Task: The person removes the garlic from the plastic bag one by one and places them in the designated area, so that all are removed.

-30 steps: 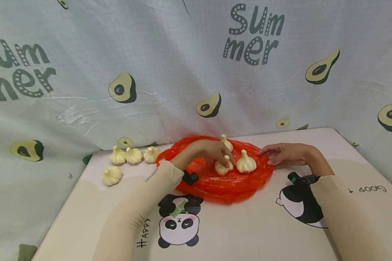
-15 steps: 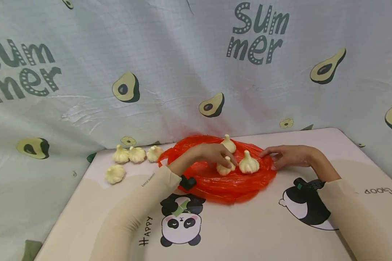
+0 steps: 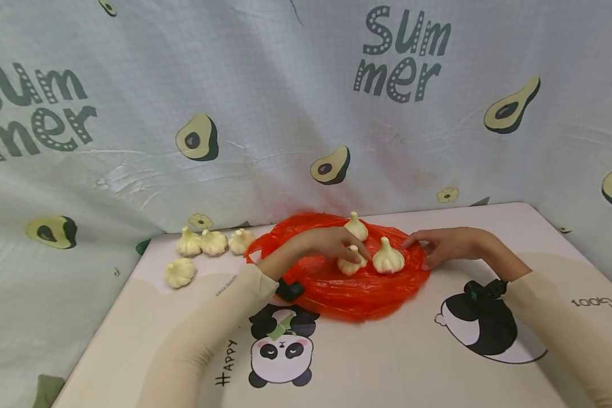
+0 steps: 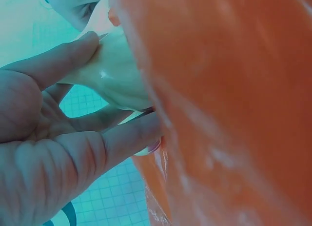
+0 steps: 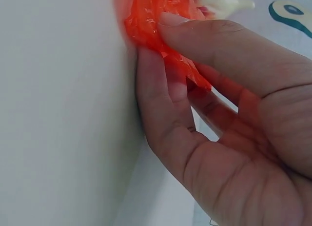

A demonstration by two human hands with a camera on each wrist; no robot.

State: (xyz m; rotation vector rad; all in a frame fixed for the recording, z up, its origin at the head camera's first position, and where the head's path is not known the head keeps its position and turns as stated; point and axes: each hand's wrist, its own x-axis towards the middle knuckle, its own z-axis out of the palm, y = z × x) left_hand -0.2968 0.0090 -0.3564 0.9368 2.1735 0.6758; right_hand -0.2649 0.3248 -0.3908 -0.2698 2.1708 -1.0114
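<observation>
A red plastic bag point(image 3: 357, 300) lies spread open on the table, with three pale garlic bulbs on it. My left hand point(image 3: 331, 242) reaches over the bag and holds the front garlic bulb point(image 3: 348, 266) between thumb and fingers. In the left wrist view, those fingers curve about the same bulb point(image 4: 119, 72), and red plastic covers the right side. A second bulb point(image 3: 389, 258) sits just right of it, and a third bulb point(image 3: 356, 228) stands behind. At the bag's right edge, my right hand point(image 3: 451, 243) pinches the red plastic point(image 5: 146, 26) between thumb and fingers.
Several more garlic bulbs lie at the table's back left, among them one bulb point(image 3: 180, 272) in front of a short row point(image 3: 214, 242). Behind the table point(image 3: 387, 362) hangs a printed cloth point(image 3: 265, 113).
The head view has shifted slightly. My right wrist has moved a little to the right and down, its fingers still at the bag's edge. The left hand stays on the same garlic bulb.
</observation>
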